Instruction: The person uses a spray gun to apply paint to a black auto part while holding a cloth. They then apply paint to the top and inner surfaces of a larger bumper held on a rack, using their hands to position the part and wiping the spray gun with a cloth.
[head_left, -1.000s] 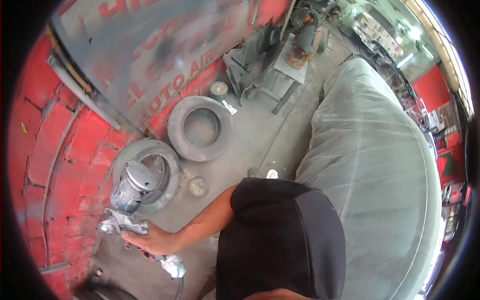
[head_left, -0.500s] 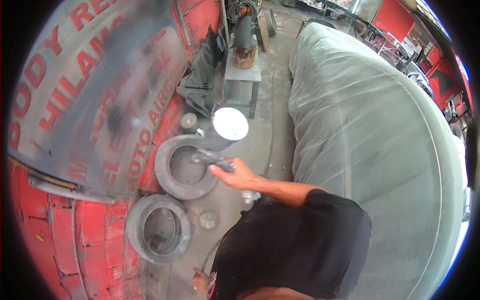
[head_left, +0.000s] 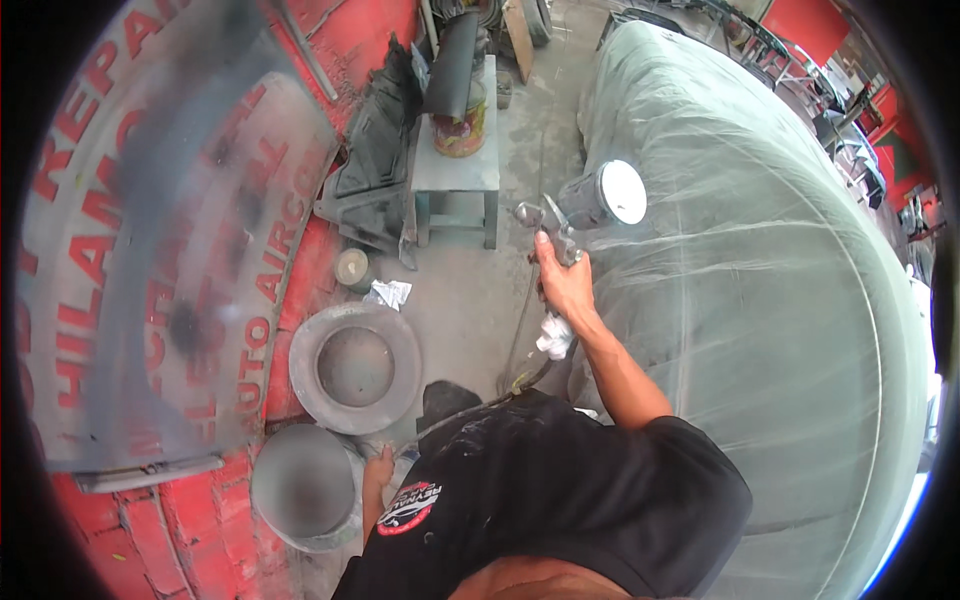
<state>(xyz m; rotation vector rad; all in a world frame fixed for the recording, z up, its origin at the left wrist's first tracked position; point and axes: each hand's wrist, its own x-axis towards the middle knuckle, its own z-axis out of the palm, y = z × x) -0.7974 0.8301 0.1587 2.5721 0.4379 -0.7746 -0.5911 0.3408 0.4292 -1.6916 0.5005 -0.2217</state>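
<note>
Floor strip [head_left: 455, 290] separates tyre [head_left: 308, 350] from cover [head_left: 740, 300] edge; I see right grip [head_left: 566, 283] clamped on spray gun [head_left: 564, 243], cup [head_left: 598, 196] beyond; left grip [head_left: 377, 472] closed around hose [head_left: 540, 377].

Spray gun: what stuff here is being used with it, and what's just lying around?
Seemingly in use:
spray gun and its cup, in the right hand
hose, running toward the left hand

Seemingly just lying or standing around:
grey tyres
crumpled wad
tin
bench
</note>
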